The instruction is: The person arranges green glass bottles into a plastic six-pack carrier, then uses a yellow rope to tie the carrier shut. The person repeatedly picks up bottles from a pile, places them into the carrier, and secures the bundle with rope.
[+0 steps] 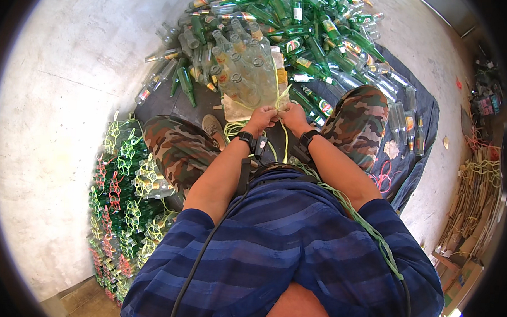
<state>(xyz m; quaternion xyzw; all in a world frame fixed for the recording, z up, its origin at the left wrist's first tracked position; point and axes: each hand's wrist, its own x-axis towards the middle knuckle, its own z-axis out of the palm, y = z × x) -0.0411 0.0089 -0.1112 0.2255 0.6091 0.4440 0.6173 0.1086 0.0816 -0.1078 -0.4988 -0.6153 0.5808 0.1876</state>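
Between my knees stands a group of upright clear glass bottles (247, 70) on a pale board (234, 111). Yellow-green plastic twine (277, 79) runs along the group's right side and past its near edge. My left hand (262, 118) and my right hand (293, 116) meet at the near right corner of the board. Both pinch the twine there, fingertips almost touching, and a loose end sticks up above them. More twine hangs from the hands toward my lap and lies in loose coils (234, 128) by my shoe.
Green and clear bottles (312, 35) lie heaped beyond the group and to its right, on a dark sheet (423, 101). At left stand many bottles (127, 187) netted with yellow and red twine. Stacked flattened cardboard (465, 208) lies at far right. Green twine (372, 229) trails over my shirt.
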